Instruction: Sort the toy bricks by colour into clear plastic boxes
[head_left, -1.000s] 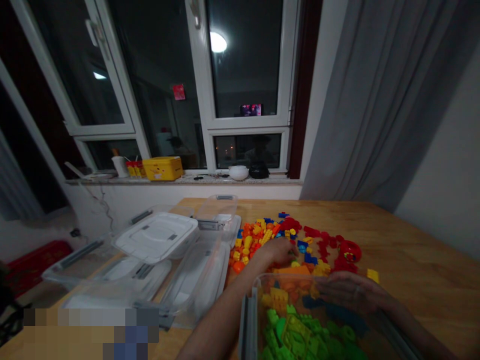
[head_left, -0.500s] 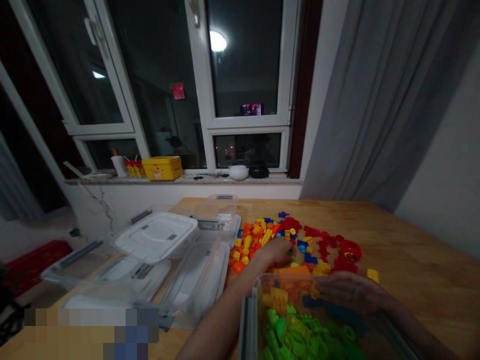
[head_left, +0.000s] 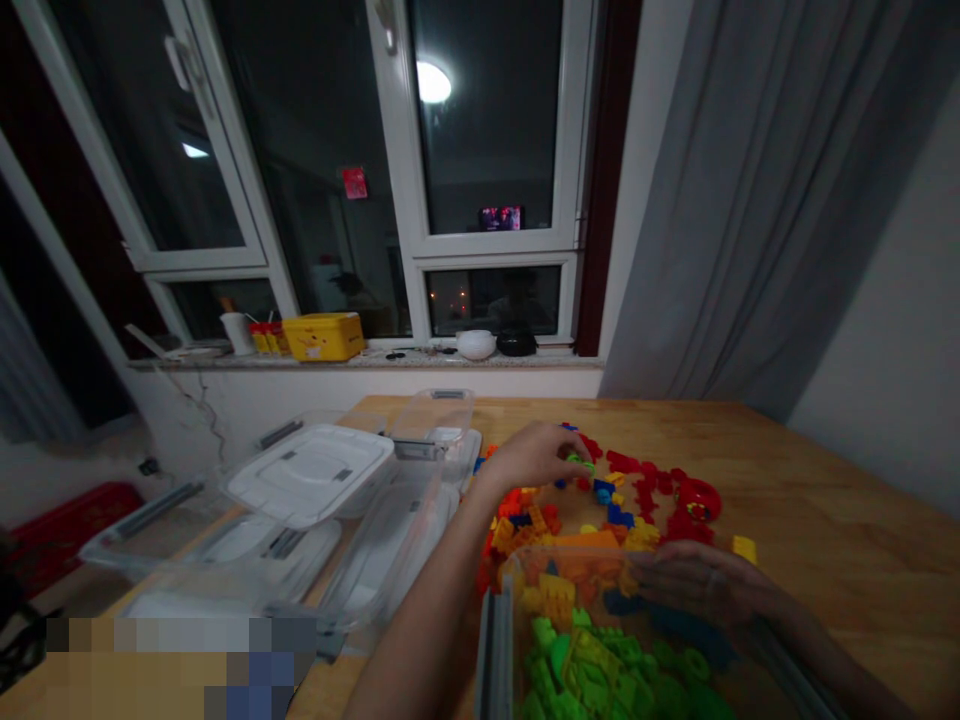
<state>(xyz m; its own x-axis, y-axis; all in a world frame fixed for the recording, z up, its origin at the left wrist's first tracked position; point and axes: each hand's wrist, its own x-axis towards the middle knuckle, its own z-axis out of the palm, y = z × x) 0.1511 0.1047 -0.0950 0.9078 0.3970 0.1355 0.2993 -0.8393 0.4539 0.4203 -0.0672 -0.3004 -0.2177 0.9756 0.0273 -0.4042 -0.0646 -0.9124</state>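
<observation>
A green piece (head_left: 581,464) is pinched between fingers of the left hand (head_left: 534,456), above scattered blocks (head_left: 535,520) beyond the clear box (head_left: 496,650) of green blocks (head_left: 607,672). The right hand (head_left: 697,582), fingers extended, rests against that box (seen partly through it). The left forearm (head_left: 442,585) hides some blocks; clear containers (head_left: 390,560) crowd the left. Marks on the yellow case (head_left: 322,337) are unreadable.

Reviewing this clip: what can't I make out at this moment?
All in the head view:
- Green piece: full shape, hidden by the left hand.
- Loose bricks: any behind the left forearm.
- Clear bin: near end, cut off by the bottom edge.
- Lower left: whatever the pixelated patch covers.
- Screen: content too small.
</observation>
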